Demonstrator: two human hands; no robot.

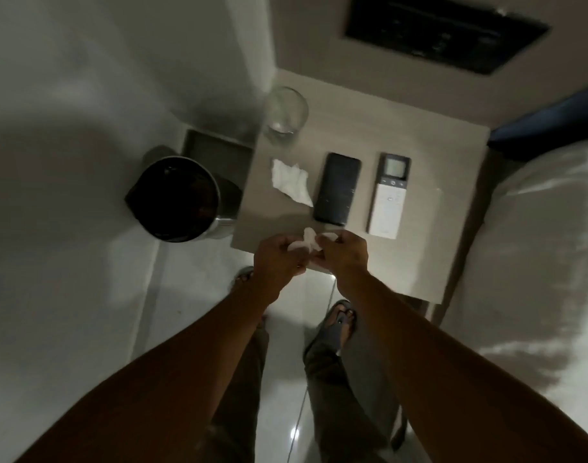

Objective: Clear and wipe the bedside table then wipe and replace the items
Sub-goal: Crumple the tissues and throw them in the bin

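Bedside worktop (pixel 416 208) carries a glass (pixel 286 111), a loose tissue (pixel 291 180), a dark phone (pixel 336 190) and a remote (pixel 388 195), all beyond the fingers. Both hands meet over its near edge: left hand (pixel 279 257) and right hand (pixel 344 253) have their fingers clamped on one crumpled tissue wad (pixel 307 240) between them. Judging by the neat row, either clearing has not begun or the items are already back; I cannot tell which. A dark bin (pixel 177 198) stands left of the fingers.
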